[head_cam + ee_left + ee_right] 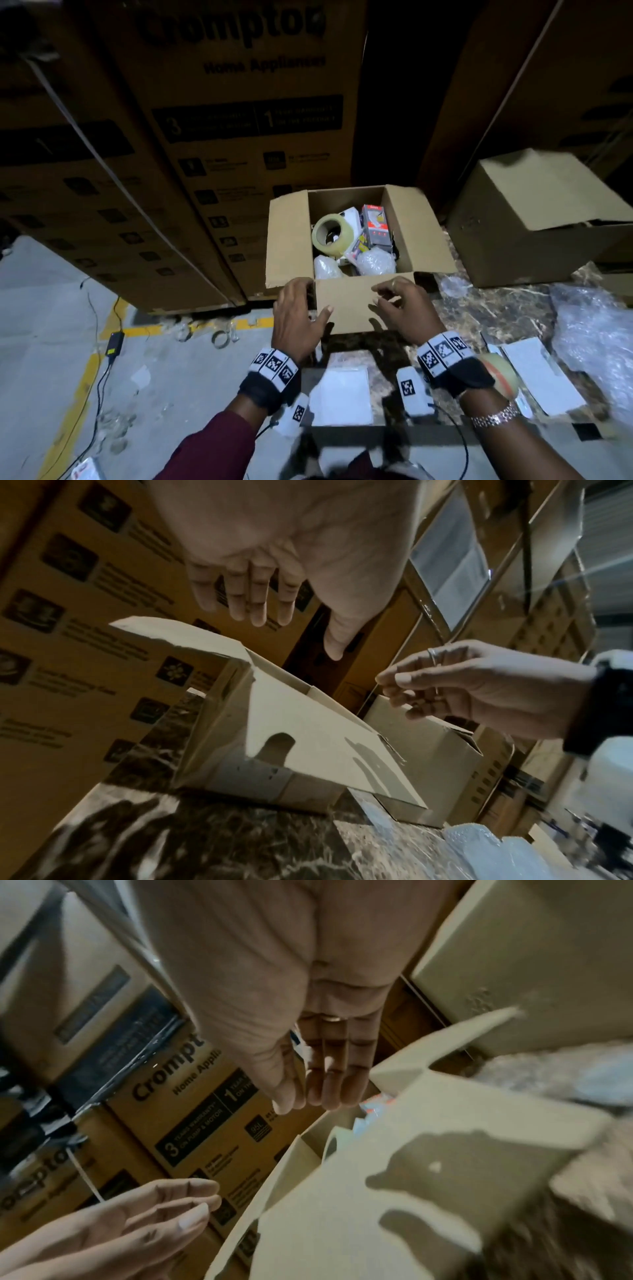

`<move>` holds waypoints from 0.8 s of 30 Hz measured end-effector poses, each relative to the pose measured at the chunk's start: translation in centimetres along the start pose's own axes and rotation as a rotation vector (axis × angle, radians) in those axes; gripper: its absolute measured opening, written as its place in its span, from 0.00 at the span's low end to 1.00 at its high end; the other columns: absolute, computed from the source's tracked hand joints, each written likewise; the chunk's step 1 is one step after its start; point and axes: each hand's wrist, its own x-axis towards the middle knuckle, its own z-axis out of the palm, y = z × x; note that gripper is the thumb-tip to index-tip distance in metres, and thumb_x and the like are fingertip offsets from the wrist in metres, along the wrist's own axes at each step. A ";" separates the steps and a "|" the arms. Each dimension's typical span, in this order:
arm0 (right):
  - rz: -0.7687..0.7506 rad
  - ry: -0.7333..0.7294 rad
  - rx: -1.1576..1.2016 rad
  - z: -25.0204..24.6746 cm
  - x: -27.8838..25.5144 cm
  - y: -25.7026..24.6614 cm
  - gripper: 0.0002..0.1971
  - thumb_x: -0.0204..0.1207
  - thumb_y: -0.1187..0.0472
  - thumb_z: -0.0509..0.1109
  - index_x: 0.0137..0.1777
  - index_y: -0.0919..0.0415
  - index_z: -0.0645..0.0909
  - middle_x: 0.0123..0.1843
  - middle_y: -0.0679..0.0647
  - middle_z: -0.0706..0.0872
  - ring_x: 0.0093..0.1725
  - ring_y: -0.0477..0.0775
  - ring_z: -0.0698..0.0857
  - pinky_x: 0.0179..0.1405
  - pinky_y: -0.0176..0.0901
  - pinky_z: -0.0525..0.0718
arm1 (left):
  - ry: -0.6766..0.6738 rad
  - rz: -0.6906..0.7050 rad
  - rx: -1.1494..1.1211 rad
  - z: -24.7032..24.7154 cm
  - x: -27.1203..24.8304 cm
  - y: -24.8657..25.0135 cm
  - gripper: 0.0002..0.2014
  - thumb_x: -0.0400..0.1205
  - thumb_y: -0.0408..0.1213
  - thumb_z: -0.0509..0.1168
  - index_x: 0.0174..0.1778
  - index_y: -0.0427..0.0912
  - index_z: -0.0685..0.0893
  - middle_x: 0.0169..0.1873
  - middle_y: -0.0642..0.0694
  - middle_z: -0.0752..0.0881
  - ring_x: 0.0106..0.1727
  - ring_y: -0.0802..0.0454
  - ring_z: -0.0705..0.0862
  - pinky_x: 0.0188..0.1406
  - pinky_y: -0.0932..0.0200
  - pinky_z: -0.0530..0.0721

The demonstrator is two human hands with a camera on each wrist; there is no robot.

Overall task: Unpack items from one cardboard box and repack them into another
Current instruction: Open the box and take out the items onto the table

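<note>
An open cardboard box stands on the marbled surface, holding a tape roll, a red and grey carton and bubble-wrapped bundles. Its near flap folds out toward me. My left hand hovers over the flap's left corner with its fingers straight, holding nothing. My right hand hangs over the flap's right part with fingers loosely bent and empty; the right wrist view shows its fingers nearly straight above the box. A second cardboard box sits at the right, its top flap partly down.
Tall printed cartons wall off the back and left. Bubble wrap lies at the right. White packets and another tape roll lie near me. A black adapter with cable lies on the grey floor at the left.
</note>
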 end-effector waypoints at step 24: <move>0.219 -0.434 -0.862 3.1 16.7 2.2 0.38 0.62 0.35 0.81 0.67 0.55 0.75 0.66 0.60 0.79 0.61 0.66 0.84 0.58 0.51 0.82 | -0.293 -0.127 0.495 6.8 7.4 -0.1 0.64 0.76 0.74 0.63 0.87 0.36 0.31 0.87 0.36 0.30 0.89 0.38 0.32 0.86 0.29 0.44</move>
